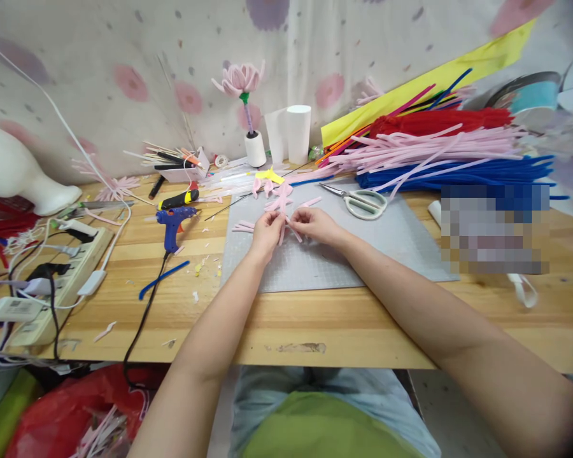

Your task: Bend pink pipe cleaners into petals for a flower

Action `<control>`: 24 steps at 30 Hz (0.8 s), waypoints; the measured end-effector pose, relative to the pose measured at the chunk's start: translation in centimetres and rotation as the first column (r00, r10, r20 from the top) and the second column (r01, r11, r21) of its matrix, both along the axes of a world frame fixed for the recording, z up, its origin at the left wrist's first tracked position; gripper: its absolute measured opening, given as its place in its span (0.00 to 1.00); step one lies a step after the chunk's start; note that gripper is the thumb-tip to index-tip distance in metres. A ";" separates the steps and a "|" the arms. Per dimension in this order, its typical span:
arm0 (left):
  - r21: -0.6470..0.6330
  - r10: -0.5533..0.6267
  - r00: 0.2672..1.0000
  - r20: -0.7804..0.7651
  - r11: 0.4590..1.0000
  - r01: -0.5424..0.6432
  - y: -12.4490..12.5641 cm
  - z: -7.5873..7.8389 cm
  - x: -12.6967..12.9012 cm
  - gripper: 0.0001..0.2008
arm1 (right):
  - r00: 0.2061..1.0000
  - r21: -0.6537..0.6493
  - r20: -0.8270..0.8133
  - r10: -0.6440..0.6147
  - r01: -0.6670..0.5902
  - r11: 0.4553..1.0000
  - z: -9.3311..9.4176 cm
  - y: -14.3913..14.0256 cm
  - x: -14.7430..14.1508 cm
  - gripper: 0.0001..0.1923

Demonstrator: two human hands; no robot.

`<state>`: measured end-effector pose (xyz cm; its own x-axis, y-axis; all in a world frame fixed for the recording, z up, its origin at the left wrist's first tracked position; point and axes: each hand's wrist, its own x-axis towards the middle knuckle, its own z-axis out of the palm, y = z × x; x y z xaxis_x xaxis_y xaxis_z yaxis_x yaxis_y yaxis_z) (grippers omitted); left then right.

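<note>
as pinched: two hands (291,228), one pink stem (282,210)

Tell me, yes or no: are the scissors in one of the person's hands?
No. The scissors lie on the grey mat, apart from both hands, whose fingers pinch pink pipe cleaners.

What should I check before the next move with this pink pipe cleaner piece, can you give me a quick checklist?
1. Left hand has a grip on the pink pipe cleaner piece: ok.
2. Right hand pinches the same piece: ok.
3. Work sits over the grey cutting mat: ok.
4. Scissors lie on the mat, clear of both hands: ok.
5. Blue glue gun stands off the mat, apart from the hands: ok.
6. Glue gun hot or cold: cannot tell.
</note>
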<state>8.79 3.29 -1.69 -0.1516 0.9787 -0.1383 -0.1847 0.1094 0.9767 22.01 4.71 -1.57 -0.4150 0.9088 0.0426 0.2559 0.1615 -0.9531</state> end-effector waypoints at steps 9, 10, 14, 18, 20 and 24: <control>-0.074 0.060 0.983 0.172 0.996 -0.048 0.2 0.1 0.4 0.08 | 1.000 0.050 0.005 0.022 -0.022 0.998 0.1 -0.2 -0.5 0.10; -0.078 0.065 0.981 0.184 0.996 -0.052 0.3 0.1 0.4 0.08 | 1.000 0.066 0.009 0.013 -0.014 0.998 0.0 -0.2 -0.6 0.10; -0.081 0.057 0.982 0.179 0.996 -0.043 0.5 -0.1 0.4 0.08 | 0.998 0.141 0.037 -0.059 0.053 0.989 -0.2 -0.1 -0.8 0.11; -0.005 0.050 0.997 0.055 0.999 -0.050 0.3 -0.1 0.4 0.08 | 0.995 0.091 -0.029 -0.096 0.099 0.991 0.0 0.2 -0.4 0.13; 0.027 -0.008 1.000 -0.024 1.000 0.008 0.0 0.1 0.5 0.08 | 0.984 0.007 -0.126 -0.129 0.131 0.991 0.2 0.4 0.0 0.15; 0.027 -0.189 0.973 -0.130 0.981 0.194 -0.7 0.3 0.8 0.09 | 0.965 -0.103 -0.254 -0.060 0.035 0.994 0.4 0.7 0.6 0.17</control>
<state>9.63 2.63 -1.36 0.0257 0.9955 -0.0912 -0.0389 0.0921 0.9950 22.60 5.36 -1.14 -0.3582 0.9322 0.0522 0.0066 0.0584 -0.9983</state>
